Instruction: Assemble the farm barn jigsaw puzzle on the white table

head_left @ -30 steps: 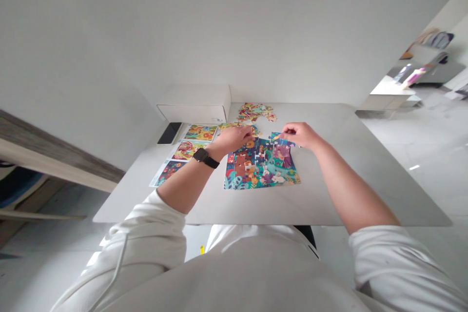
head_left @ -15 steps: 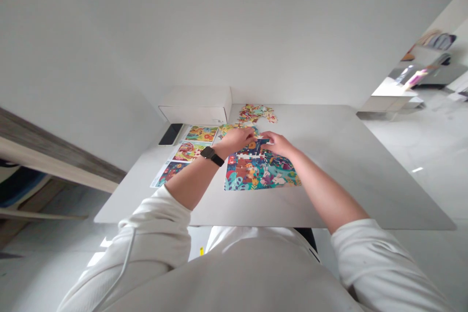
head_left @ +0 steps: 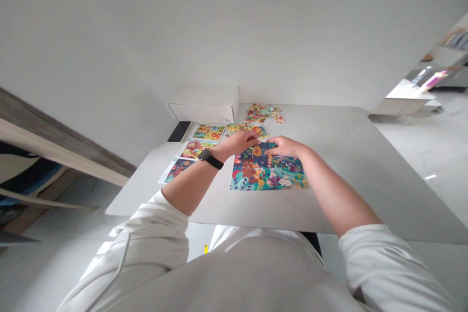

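A colourful, partly assembled jigsaw puzzle (head_left: 268, 175) lies on the white table (head_left: 347, 156) in front of me. My left hand (head_left: 239, 142), with a black watch on its wrist, rests with bent fingers on the puzzle's far left edge. My right hand (head_left: 287, 146) lies just to the right, its fingers together and pressing a dark blue puzzle piece (head_left: 266, 148) onto the top row. The two hands' fingertips are almost touching. The piece is partly hidden under my fingers.
Loose puzzle pieces lie in two heaps beyond the puzzle (head_left: 265, 112), (head_left: 248, 129). Three picture cards (head_left: 193, 147) lie in a row to the left, beside a black phone (head_left: 179, 131). A white box (head_left: 204, 100) stands against the wall.
My right hand carried a piece from the puzzle's right corner to the left, up to my left hand, and lowered it onto the top row. My head shifted slightly.
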Available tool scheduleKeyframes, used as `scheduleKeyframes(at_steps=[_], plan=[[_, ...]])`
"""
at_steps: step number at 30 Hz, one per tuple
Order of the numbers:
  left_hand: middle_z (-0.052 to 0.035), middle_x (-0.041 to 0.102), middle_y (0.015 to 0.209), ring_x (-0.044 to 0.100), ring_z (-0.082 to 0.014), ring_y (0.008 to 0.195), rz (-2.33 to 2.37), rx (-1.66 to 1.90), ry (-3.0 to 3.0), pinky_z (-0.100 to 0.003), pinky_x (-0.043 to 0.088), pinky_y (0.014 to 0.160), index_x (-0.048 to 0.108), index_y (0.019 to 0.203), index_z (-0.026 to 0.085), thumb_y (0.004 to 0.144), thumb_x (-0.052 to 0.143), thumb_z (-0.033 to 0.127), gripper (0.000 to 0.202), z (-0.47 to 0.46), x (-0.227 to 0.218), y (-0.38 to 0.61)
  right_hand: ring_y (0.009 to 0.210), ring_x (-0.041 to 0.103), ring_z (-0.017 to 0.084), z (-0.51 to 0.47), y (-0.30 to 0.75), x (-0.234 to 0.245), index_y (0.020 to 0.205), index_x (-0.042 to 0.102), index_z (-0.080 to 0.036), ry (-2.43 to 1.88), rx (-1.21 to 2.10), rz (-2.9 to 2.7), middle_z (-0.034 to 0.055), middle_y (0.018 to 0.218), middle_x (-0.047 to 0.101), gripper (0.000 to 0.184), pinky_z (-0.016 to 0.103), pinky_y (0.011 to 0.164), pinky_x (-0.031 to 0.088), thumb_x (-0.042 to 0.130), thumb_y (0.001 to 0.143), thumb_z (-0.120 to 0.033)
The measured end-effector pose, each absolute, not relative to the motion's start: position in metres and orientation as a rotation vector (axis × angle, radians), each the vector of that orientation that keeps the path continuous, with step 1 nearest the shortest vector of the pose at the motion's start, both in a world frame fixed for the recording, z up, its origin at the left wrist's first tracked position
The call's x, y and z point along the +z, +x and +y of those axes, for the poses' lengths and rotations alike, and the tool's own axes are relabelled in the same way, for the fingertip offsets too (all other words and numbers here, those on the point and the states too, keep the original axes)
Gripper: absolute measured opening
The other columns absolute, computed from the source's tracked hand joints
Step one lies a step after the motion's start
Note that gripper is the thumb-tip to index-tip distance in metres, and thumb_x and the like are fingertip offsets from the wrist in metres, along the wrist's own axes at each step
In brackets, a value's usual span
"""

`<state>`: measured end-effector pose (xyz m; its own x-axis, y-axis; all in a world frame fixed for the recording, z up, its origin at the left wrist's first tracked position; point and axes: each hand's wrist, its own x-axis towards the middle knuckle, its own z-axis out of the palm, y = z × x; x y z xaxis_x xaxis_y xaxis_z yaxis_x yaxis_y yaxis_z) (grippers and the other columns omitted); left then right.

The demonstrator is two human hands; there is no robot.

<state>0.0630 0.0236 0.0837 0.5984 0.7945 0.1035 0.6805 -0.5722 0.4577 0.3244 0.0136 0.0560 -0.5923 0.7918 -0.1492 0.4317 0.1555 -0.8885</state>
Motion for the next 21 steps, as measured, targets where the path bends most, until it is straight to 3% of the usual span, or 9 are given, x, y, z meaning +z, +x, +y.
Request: scheduleKeyframes(at_steps=[6, 10, 17, 21], plan=[[-0.0056, 0.074, 0.084, 0.062, -0.02, 0.076, 1.128, 0.147, 2.499, -0.029, 0.038, 0.066, 0.071, 0.085, 0.021, 0.104, 0.048, 0.052, 0.043, 0.01, 0.055, 0.091, 0.08, 0.074, 0.021, 0.004, 0.343, 0.054, 0.102, 0.082, -0.022, -1.544, 1.188, -2.328, -0.0003, 0.088, 0.083, 0.028, 0.028, 0.078, 0.058, 0.091, 0.081, -0.037], [-0.0066, 0.073, 0.083, 0.06, -0.02, 0.074, 1.18, 0.214, 2.463, -0.029, 0.037, 0.067, 0.072, 0.085, 0.02, 0.104, 0.049, 0.05, 0.042, 0.004, 0.047, 0.104, 0.089, 0.076, 0.022, 0.001, 0.355, 0.046, 0.109, 0.082, -0.024, -1.575, 1.1, -2.37, 0.0008, 0.099, 0.084, 0.031, 0.027, 0.083, 0.057, 0.09, 0.081, -0.036], [-0.001, 0.062, 0.069, 0.053, -0.0168, 0.068, 1.113, 0.332, 2.312, -0.028, 0.037, 0.065, 0.067, 0.077, 0.02, 0.102, 0.051, 0.058, 0.049, 0.016, 0.047, 0.105, 0.097, 0.078, 0.024, -0.001, 0.374, 0.049, 0.118, 0.08, -0.024, -1.673, 1.016, -2.294, 0.0051, 0.114, 0.084, 0.039, 0.03, 0.089, 0.059, 0.091, 0.083, -0.037], [-0.004, 0.064, 0.07, 0.054, -0.0191, 0.069, 1.277, 0.249, 2.382, -0.03, 0.035, 0.066, 0.069, 0.076, 0.021, 0.097, 0.056, 0.051, 0.04, 0.021, 0.037, 0.104, 0.107, 0.077, 0.027, -0.007, 0.369, 0.048, 0.117, 0.081, -0.025, -1.799, 0.706, -2.367, 0.0073, 0.116, 0.083, 0.032, 0.031, 0.093, 0.057, 0.087, 0.088, -0.037]])
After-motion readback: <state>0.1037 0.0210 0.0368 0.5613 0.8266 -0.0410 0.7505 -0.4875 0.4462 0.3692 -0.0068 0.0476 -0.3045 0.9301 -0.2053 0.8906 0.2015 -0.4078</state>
